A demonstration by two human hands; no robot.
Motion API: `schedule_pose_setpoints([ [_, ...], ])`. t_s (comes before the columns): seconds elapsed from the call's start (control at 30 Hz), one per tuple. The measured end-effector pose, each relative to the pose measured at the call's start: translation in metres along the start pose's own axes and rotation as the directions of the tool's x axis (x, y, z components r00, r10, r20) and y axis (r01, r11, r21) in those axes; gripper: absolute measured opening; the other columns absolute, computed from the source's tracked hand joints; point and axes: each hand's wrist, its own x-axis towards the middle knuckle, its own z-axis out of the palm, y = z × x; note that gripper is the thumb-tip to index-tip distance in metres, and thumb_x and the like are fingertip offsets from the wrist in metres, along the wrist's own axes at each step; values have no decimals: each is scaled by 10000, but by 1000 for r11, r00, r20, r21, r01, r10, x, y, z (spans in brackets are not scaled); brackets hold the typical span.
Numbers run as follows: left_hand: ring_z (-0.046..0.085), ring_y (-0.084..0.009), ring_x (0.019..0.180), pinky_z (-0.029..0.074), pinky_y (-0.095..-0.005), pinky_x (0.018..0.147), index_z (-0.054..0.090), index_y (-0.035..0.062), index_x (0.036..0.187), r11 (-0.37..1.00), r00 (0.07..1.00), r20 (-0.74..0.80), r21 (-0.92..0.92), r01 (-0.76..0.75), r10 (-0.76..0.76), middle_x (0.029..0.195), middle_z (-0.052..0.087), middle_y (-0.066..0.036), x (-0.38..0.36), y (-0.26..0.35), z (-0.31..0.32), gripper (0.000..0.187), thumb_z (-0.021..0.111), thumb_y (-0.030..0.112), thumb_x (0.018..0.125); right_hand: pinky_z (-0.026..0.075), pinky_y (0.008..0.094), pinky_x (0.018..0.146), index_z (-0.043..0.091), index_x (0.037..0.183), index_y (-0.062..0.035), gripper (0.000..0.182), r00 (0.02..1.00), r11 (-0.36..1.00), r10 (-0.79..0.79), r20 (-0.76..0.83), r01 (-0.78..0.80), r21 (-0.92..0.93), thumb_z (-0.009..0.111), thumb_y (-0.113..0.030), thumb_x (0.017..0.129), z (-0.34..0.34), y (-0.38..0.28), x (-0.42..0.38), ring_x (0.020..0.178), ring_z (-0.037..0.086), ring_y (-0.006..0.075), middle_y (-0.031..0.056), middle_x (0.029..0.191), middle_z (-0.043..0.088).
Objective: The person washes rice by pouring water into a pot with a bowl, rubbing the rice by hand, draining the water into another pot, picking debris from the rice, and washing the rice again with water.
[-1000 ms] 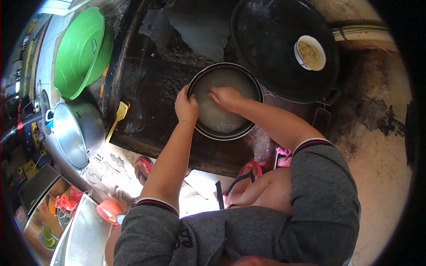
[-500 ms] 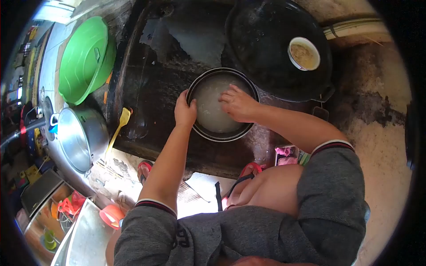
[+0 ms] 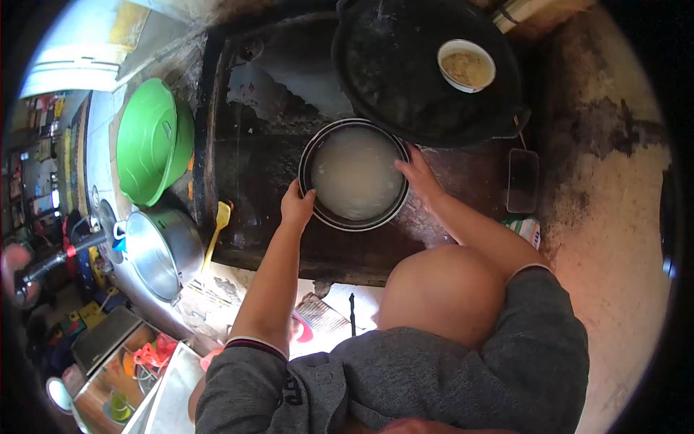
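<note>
A round dark pot (image 3: 361, 223) with a pale rim sits on the dark worktop, holding cloudy whitish water (image 3: 356, 172). What lies under the water is too murky to make out. On the pot's left side my left hand (image 3: 297, 207) grips the rim, thumb on top and fingers out of sight along the outer wall. At the right side my right hand (image 3: 421, 176) also holds the rim, its thumb reaching over the edge. Just beyond the pot lies a large black round lid or pan (image 3: 426, 108), with a white enamel bowl (image 3: 466, 66) of yellowish contents on it.
A green basin (image 3: 148, 145) and a silver pot (image 3: 170, 249) stand on the left. Near the worktop's left edge lies a yellow plastic spatula (image 3: 220, 220). On the right are a small clear container (image 3: 523, 181) and a stained wall (image 3: 614, 217).
My right hand has come out of the water and taken hold of the pot's right rim. My left hand stays on the left rim. The camera view has shifted.
</note>
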Motion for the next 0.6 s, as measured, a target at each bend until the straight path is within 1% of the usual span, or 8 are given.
schedule_pose_setpoints([
  [0.03, 600, -171, 818, 498, -278, 621, 493, 53, 1192, 1000, 1000, 4, 15, -17, 17, 981, 608, -80, -3, 9, -2, 368, 562, 65, 831, 276, 315, 1008, 363, 1291, -14, 550, 1000, 1000, -11, -14, 11, 15, 570, -216, 823, 4, -6, -1, 1199, 383, 240, 140, 1261, 440],
  [0.1, 596, -137, 786, 502, -252, 536, 460, 66, 1214, 972, 989, 80, -190, 136, -123, 991, 591, -61, -17, 24, -4, 385, 545, 47, 839, 310, 299, 974, 415, 1262, -14, 494, 999, 988, 33, -5, -32, 148, 545, -218, 831, 9, -15, -1, 1136, 427, 190, 98, 1196, 497],
  [0.23, 600, -136, 774, 528, -264, 568, 423, 60, 1244, 925, 988, 106, -352, 144, -113, 985, 583, -63, -39, 44, -6, 414, 516, 19, 843, 324, 297, 954, 468, 1220, -17, 448, 986, 959, 168, -9, -161, 233, 516, -234, 831, -5, -7, 3, 1109, 438, 185, 86, 1190, 503],
  [0.3, 602, -130, 767, 524, -251, 549, 418, 57, 1251, 923, 993, 86, -370, 102, -76, 988, 584, -63, -48, 53, -13, 428, 514, 13, 836, 334, 297, 946, 498, 1193, -25, 436, 973, 868, 225, 50, -223, 443, 508, -230, 808, -8, 2, 7, 1086, 463, 200, 96, 1171, 520],
  [0.37, 604, -124, 759, 519, -239, 531, 413, 53, 1258, 921, 997, 63, -385, 62, -41, 990, 586, -64, -58, 60, -21, 443, 513, 7, 829, 337, 301, 949, 498, 1186, -20, 435, 990, 896, 141, 21, -137, 422, 504, -217, 798, -10, 37, 22, 1082, 471, 208, 98, 1156, 530],
  [0.43, 606, -108, 713, 500, -210, 490, 398, 33, 1269, 938, 1000, 24, -346, -9, 19, 985, 593, -63, -70, 68, -29, 478, 515, -7, 807, 340, 304, 952, 499, 1179, -15, 434, 998, 916, 60, -9, -51, 399, 499, -203, 788, -5, 27, 18, 1078, 479, 216, 100, 1142, 540],
  [0.5, 604, -102, 690, 492, -201, 477, 395, 21, 1271, 940, 999, -2, -339, -35, 37, 978, 597, -65, -81, 74, -33, 488, 518, -9, 800, 365, 310, 958, 470, 1207, -12, 421, 989, 730, 78, 123, -141, 669, 465, -137, 805, -3, 13, 9, 1096, 487, 202, 91, 1165, 533],
  [0.6, 598, -93, 656, 480, -190, 459, 397, 3, 1267, 945, 997, -42, -317, -77, 67, 964, 603, -64, -93, 83, -39, 491, 523, -6, 793, 339, 327, 990, 478, 1182, -17, 396, 990, 662, 36, 135, -125, 739, 453, -134, 804, -1, 7, 4, 1136, 460, 209, 100, 1185, 518],
])
